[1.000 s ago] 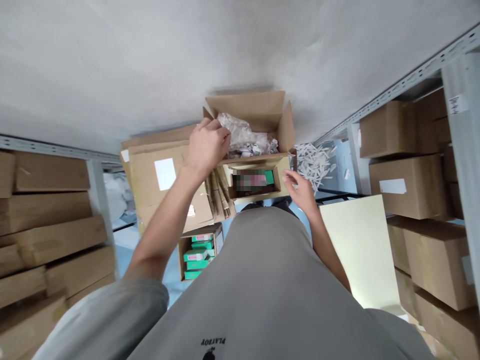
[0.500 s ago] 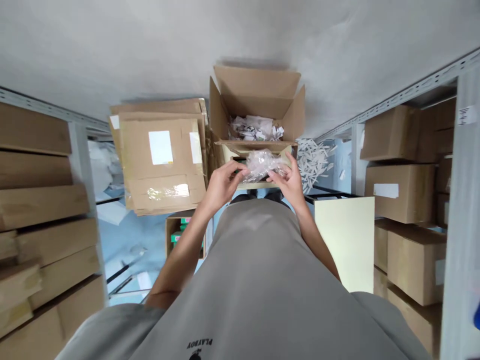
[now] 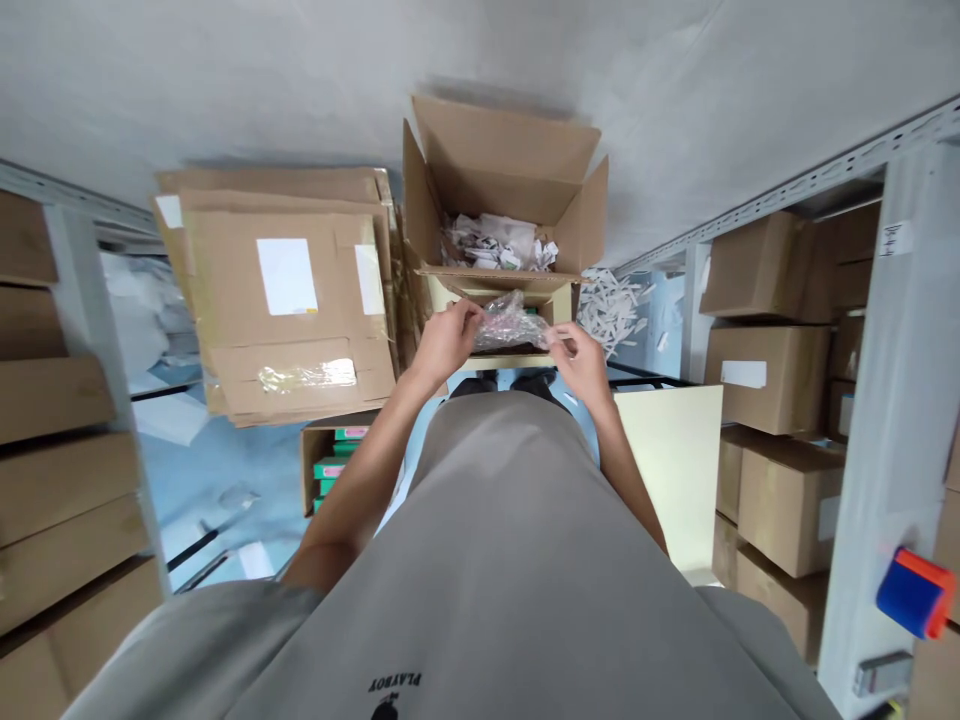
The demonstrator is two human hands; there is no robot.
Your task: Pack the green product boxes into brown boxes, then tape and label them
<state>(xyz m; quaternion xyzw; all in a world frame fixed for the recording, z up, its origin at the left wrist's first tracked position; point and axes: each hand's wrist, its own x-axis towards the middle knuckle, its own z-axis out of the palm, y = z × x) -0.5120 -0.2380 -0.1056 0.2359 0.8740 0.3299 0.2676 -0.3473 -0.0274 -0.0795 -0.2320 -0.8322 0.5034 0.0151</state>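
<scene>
Head view: the left hand (image 3: 446, 338) and right hand (image 3: 583, 362), fingers (image 3: 471, 311) nearly closed, pinched opposite sides of crumpled clear plastic (image 3: 510, 324), near side of the large carton (image 3: 510, 190).

The person wears a grey shirt (image 3: 510, 560) with short, loose sleeves (image 3: 202, 640), black PLAYBOY lettering (image 3: 395, 683) beside a black emblem (image 3: 385, 711), and dark shoes (image 3: 534, 384), the hands (image 3: 447, 340) bare.
</scene>
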